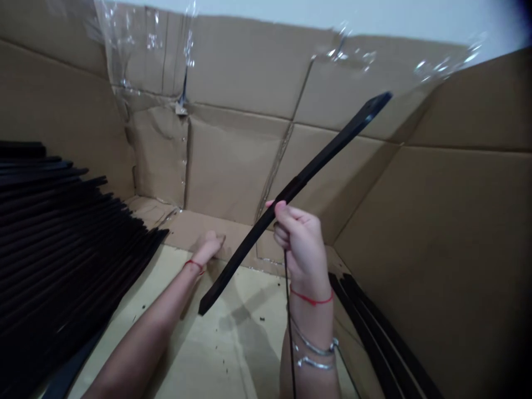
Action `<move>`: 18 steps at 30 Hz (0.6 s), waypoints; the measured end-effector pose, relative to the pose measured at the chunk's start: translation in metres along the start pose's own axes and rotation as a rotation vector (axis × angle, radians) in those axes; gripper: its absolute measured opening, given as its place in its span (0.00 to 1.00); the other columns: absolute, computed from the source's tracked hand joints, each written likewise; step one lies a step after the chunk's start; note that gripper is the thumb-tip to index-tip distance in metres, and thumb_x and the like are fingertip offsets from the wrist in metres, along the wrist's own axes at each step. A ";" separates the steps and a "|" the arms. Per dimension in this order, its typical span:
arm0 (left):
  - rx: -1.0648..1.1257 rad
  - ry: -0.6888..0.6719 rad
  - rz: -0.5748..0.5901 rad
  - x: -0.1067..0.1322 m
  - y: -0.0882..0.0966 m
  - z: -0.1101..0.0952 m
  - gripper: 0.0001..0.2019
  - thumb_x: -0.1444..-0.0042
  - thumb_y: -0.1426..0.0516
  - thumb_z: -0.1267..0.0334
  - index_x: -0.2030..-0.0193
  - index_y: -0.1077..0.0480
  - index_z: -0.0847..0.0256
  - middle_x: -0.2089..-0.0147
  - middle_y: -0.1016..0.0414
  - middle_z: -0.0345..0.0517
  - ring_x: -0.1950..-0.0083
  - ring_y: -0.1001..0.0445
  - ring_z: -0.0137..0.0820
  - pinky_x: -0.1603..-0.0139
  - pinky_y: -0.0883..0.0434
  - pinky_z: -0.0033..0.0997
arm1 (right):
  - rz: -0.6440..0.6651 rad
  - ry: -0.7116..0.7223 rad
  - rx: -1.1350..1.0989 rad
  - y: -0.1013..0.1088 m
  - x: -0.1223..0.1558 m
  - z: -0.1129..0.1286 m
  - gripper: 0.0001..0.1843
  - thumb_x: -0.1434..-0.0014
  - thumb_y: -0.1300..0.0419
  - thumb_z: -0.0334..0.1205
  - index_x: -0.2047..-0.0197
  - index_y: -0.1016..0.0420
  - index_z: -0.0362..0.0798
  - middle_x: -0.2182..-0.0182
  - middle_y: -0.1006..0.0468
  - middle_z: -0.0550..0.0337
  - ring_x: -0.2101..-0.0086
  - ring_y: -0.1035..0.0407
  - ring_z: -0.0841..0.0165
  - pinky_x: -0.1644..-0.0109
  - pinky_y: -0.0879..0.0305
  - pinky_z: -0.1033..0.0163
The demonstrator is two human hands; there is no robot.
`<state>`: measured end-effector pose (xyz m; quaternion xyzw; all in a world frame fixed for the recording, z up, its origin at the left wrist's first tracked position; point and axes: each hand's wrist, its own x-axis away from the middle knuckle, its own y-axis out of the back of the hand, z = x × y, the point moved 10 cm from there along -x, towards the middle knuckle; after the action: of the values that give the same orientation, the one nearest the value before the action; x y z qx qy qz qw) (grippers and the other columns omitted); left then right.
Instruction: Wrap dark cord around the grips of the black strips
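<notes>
your right hand point(301, 246) has its fingers curled firmly round a long flat black strip point(332, 155), gripping it near the middle so it slants toward one o'clock, clear of the floor. your left hand point(208, 246) rests half-curled and empty on the tan cardboard box floor point(257, 354), just short of the far wall. a deep stack of black strips point(54, 233) lies at nine o'clock, beside your left arm; more black strips point(374, 327) lean at four o'clock. a thin black cord point(290, 338) hangs past your right wrist.
</notes>
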<state>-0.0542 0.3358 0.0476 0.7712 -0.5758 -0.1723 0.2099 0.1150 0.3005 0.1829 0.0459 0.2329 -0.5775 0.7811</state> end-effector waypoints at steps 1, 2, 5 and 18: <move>0.039 -0.036 0.020 -0.002 0.009 -0.011 0.16 0.36 0.46 0.55 0.48 0.31 0.64 0.52 0.27 0.49 0.57 0.25 0.34 0.56 0.26 0.40 | 0.003 -0.012 -0.013 -0.001 -0.001 -0.001 0.20 0.55 0.29 0.52 0.69 0.22 0.42 0.85 0.53 0.76 0.85 0.64 0.80 0.82 0.70 0.68; 0.083 -0.078 0.043 -0.001 0.019 -0.023 0.17 0.34 0.49 0.53 0.49 0.32 0.65 0.56 0.26 0.48 0.60 0.25 0.32 0.58 0.26 0.38 | 0.005 -0.018 -0.028 -0.001 -0.001 -0.002 0.21 0.55 0.29 0.52 0.68 0.22 0.42 0.85 0.53 0.77 0.85 0.65 0.80 0.82 0.70 0.68; 0.185 -0.256 0.112 0.023 0.038 -0.064 0.26 0.32 0.61 0.47 0.51 0.32 0.65 0.59 0.25 0.48 0.59 0.26 0.30 0.56 0.28 0.32 | -0.010 -0.008 -0.076 -0.003 -0.001 -0.003 0.21 0.54 0.29 0.52 0.67 0.22 0.42 0.86 0.53 0.77 0.84 0.65 0.80 0.82 0.70 0.68; 0.544 -0.448 0.562 0.104 0.021 -0.114 0.19 0.35 0.52 0.49 0.64 0.31 0.64 0.77 0.27 0.44 0.80 0.31 0.26 0.77 0.34 0.24 | 0.242 -0.027 -0.088 -0.022 0.015 0.013 0.14 0.48 0.30 0.45 0.73 0.25 0.43 0.86 0.52 0.76 0.84 0.65 0.81 0.83 0.69 0.69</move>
<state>0.0156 0.2452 0.1537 0.5557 -0.8184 -0.1137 -0.0919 0.1020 0.2758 0.1921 0.0318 0.2403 -0.4689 0.8493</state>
